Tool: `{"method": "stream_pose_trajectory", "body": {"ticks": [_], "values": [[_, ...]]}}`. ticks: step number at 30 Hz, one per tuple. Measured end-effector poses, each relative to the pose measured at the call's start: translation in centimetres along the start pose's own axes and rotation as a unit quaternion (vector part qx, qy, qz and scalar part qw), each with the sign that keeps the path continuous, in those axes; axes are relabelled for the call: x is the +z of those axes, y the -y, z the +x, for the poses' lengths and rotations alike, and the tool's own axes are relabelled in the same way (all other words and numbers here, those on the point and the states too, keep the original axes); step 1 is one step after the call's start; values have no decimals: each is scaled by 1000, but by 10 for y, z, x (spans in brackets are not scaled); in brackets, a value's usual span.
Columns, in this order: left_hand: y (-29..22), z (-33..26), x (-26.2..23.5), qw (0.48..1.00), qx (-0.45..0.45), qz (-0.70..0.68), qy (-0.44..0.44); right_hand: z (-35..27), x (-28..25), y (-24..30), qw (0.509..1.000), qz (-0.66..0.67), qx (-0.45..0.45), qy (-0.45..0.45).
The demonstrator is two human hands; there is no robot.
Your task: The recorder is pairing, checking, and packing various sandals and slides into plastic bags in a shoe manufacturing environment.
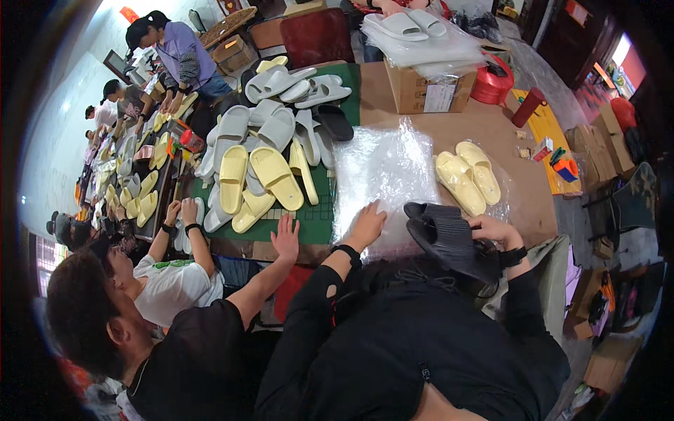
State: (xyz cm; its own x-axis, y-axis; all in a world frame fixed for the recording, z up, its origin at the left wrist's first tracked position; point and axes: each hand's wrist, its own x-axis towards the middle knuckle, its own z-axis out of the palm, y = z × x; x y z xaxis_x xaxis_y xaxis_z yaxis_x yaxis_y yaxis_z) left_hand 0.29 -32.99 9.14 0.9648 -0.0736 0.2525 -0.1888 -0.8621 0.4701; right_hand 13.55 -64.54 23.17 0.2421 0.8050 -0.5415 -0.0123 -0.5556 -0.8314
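Observation:
My right hand [495, 230] is closed on a pair of dark grey ribbed slide slippers [449, 238], held just over the table's near edge. To its left, my left hand [366, 226] rests on a stack of clear plastic bags [385, 165], its fingers bent and close together on the film. A pair of pale yellow slippers [469, 177] lies on clear film beyond my right hand. Left of the bags is a heap of loose slippers, with yellow ones [275, 177] in front and grey ones [275, 126] behind.
A co-worker's spread hand [285, 240] reaches over the table at my left. Farther back stands a cardboard box [430, 91] with bagged grey slippers on top, beside a roll of red strapping [493, 81]. Several people work along another slipper-covered table at the far left.

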Motion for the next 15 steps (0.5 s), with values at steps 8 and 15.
{"method": "stream_pose_trajectory", "body": {"ticks": [8,15], "values": [[12,-15,19,983,-54,81,158,-7,4,-35,974,214,-74,22],[17,-16,16,954,-97,155,239,4,17,22,978,194,-33,76]]}}
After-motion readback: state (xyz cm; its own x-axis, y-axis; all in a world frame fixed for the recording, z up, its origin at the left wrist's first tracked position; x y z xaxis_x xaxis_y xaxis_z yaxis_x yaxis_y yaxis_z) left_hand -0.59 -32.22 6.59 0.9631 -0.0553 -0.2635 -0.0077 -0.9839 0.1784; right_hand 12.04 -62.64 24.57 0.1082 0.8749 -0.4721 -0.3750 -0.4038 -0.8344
